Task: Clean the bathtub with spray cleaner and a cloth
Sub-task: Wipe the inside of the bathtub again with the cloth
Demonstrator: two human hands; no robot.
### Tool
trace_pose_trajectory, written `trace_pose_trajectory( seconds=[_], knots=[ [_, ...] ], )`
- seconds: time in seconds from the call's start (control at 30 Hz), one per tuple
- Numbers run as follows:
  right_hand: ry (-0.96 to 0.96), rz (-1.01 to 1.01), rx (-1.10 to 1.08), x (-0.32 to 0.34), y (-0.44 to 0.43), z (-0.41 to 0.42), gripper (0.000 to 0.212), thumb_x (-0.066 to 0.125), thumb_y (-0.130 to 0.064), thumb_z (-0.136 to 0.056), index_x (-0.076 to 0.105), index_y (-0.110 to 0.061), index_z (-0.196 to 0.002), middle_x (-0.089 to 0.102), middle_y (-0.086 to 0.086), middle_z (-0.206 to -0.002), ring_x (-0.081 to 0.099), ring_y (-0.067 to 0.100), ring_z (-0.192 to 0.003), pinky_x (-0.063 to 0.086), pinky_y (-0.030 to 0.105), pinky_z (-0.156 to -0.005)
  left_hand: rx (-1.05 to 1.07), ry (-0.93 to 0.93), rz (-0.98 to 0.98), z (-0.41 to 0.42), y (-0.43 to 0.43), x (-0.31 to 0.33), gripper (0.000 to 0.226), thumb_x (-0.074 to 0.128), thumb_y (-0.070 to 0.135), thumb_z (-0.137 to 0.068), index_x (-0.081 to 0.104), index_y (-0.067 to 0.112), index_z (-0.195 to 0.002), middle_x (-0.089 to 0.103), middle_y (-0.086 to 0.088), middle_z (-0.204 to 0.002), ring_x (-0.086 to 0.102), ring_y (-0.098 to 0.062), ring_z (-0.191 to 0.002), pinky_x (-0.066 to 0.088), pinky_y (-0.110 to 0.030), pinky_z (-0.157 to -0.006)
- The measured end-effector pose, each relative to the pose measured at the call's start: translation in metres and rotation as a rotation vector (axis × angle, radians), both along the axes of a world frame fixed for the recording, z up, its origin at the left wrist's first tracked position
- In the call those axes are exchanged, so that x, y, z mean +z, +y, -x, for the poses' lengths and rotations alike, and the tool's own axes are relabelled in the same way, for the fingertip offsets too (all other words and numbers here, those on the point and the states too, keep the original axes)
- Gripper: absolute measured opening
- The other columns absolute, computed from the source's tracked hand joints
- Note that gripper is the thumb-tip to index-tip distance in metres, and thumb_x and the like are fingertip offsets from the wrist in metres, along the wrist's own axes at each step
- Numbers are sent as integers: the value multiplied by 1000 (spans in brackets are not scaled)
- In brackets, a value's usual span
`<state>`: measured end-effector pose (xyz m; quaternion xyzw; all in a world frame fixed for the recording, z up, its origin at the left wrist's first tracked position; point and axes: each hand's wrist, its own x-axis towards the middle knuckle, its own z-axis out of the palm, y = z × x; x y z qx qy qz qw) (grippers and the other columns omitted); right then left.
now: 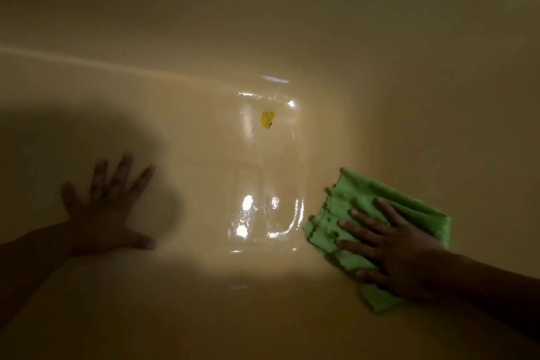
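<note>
I look down into a beige bathtub (204,286) in dim light. A folded green cloth (409,207) lies flat on the tub surface at the right. My right hand (391,251) presses on it with straight, spread fingers. My left hand (108,207) rests flat on the bare tub surface at the left, fingers spread, holding nothing. No spray cleaner is in view.
A glossy wet patch (263,213) shines between my hands. A small yellow reflection or object (267,119) shows further up in the wet area; I cannot tell which. The tub wall (263,23) rises behind and curves up at the right.
</note>
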<state>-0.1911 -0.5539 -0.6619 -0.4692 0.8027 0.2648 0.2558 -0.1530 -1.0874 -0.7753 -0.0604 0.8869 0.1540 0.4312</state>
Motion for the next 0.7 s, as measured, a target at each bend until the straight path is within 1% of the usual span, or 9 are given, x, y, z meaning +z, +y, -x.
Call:
trace_pose_trajectory(
  seconds=[0.07, 0.13, 0.23, 0.33, 0.43, 0.5, 0.57, 0.63, 0.7],
  knots=[
    [71, -22, -57, 12, 5, 28, 78, 38, -75, -94, 42, -27, -155, 38, 6, -160, 31, 35, -150, 21, 71, -115, 74, 29, 25, -19, -39, -12, 160, 70, 99, -28, -26, 58, -149, -47, 15, -157, -46, -31, -143, 1, -80, -111],
    [149, -37, -152, 11, 1, 62, 83, 34, -75, -94, 33, -23, -159, 28, 12, -165, 24, 36, -153, 17, 70, -118, 150, 44, 20, -46, -91, -48, 166, 59, 106, -17, -13, 53, -157, -38, 9, -163, -26, -45, -151, 7, -82, -112],
    [222, -45, -258, -14, -21, 112, 82, 16, -73, -97, 30, -22, -160, 19, 15, -167, 18, 32, -155, 10, 66, -121, 170, 55, -28, -64, -134, -80, 170, 62, 104, -13, -2, 49, -161, -32, 6, -167, -14, -50, -153, 12, -83, -111],
    [274, -6, -371, -49, -53, 156, 84, 0, -73, -97, 24, -26, -162, 6, 10, -170, 6, 27, -158, -5, 63, -122, 175, 56, 13, -55, -124, -62, 168, 59, 106, -12, -5, 53, -159, -32, 8, -167, -17, -51, -152, 7, -84, -110],
    [284, 120, -609, -88, -104, 172, 79, -3, -73, -96, 0, -31, -163, -18, 7, -169, -17, 24, -156, -19, 60, -119, 141, 90, 45, -48, -115, -45, 162, 55, 108, -16, -6, 56, -157, -32, 9, -166, -33, -41, -148, 2, -83, -110],
    [268, 228, -839, -112, -150, 164, 77, -1, -73, -96, -10, -33, -162, -27, 5, -167, -26, 23, -153, -19, 61, -118, 148, 137, 34, -44, -116, -45, 161, 58, 106, -17, -1, 55, -158, -29, 8, -168, -46, -31, -142, -1, -83, -110],
    [262, 345, -1004, -130, -197, 146, 78, 1, -74, -96, -8, -34, -162, -27, 5, -167, -26, 25, -153, -14, 65, -119, 161, 167, 42, -42, -115, -46, 160, 54, 108, -18, -1, 55, -158, -28, 8, -168, -52, -26, -138, -4, -82, -108],
    [221, 433, -988, -137, -236, 124, 77, 6, -75, -96, -4, -36, -162, -25, 4, -168, -26, 27, -153, -12, 66, -119, 178, 182, 61, -40, -112, -43, 157, 46, 111, -18, -4, 56, -157, -30, 10, -167, -52, -24, -139, -2, -82, -105],
    [153, 474, -834, -137, -259, 98, 77, 11, -76, -96, -3, -38, -162, -25, 3, -168, -26, 29, -153, -13, 66, -118, 173, 180, 47, -38, -108, -37, 154, 43, 112, -21, -3, 57, -157, -29, 10, -168, -50, -23, -141, 1, -87, -102]
  ],
)
